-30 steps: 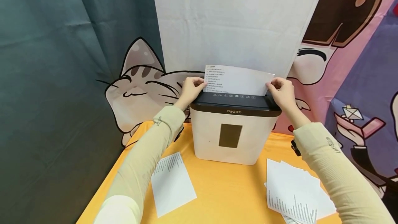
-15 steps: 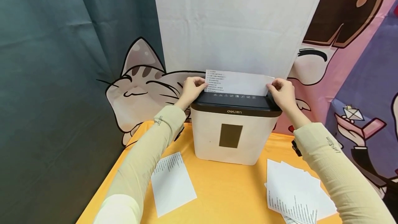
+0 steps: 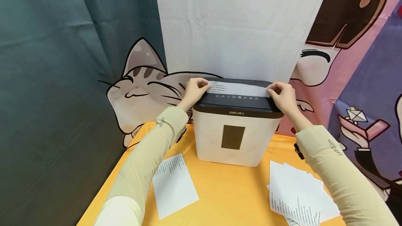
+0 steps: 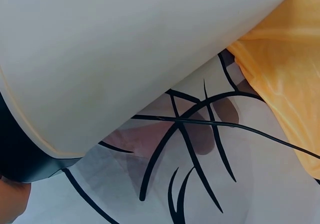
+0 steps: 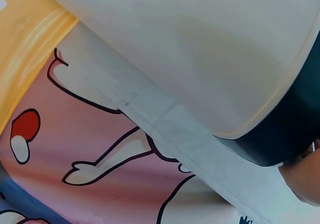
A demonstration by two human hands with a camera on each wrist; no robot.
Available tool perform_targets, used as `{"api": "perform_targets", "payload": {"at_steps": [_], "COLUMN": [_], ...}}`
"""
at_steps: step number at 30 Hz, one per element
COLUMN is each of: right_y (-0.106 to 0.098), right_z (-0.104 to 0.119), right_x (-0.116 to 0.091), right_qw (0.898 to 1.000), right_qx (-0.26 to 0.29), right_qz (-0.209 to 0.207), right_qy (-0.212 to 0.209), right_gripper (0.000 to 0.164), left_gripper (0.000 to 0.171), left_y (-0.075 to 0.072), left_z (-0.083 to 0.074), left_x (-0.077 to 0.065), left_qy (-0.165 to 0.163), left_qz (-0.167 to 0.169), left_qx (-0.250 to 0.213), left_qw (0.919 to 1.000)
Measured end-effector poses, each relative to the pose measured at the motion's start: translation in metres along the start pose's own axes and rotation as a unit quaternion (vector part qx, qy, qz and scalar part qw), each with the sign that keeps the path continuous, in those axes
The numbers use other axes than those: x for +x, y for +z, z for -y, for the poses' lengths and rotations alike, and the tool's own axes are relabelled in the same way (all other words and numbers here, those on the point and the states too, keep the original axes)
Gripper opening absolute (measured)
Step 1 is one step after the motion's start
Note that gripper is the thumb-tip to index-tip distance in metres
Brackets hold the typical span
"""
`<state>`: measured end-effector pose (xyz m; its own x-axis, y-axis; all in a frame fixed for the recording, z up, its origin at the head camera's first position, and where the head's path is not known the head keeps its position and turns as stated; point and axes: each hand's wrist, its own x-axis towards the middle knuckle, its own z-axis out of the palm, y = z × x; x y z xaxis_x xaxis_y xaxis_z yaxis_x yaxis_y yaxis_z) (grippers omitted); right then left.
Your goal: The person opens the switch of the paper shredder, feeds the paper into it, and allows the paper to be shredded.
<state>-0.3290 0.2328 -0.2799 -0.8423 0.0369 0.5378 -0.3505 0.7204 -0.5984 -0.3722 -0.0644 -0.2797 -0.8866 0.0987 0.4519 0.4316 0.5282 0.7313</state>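
A white paper shredder with a dark top stands at the back of the table in the head view. A strip of a printed sheet of paper shows above its slot; the lower part is hidden inside. My left hand pinches the sheet's left edge between thumb and fingers. At the opposite edge, the thumb and forefinger of my right hand pinch the sheet's right end. The wrist views show the shredder's sides, with only a bit of the left hand and right hand beside its dark top.
One printed sheet lies on the yellow tablecloth at the left. A loose pile of sheets lies at the right, partly under my sleeve. Behind the shredder hangs a printed curtain. A black cord runs beside the shredder.
The sheet has sunk down into the shredder, from a tall strip to a narrow one. My right hand has shifted slightly left and down; my left hand has stayed nearly still.
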Motion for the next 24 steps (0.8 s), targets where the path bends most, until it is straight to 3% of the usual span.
{"api": "perform_targets", "payload": {"at_steps": [10, 24], "right_y": [-0.0007, 0.0011], "right_z": [0.0063, 0.0093], "right_x": [-0.0015, -0.0068], "right_qw": [0.999, 0.999], "right_qx": [0.000, 0.010], "right_qz": [0.002, 0.007], "right_qy": [-0.046, -0.040], "right_gripper": [0.017, 0.021], "left_gripper": [0.013, 0.013], "left_y": [0.0015, -0.0002], "left_z": [0.0004, 0.0007], "left_x": [-0.0037, -0.0041], "left_qy": [0.010, 0.017], "left_qz": [-0.007, -0.007], "left_qx": [-0.022, -0.044], "left_qw": [0.9997, 0.9989]}}
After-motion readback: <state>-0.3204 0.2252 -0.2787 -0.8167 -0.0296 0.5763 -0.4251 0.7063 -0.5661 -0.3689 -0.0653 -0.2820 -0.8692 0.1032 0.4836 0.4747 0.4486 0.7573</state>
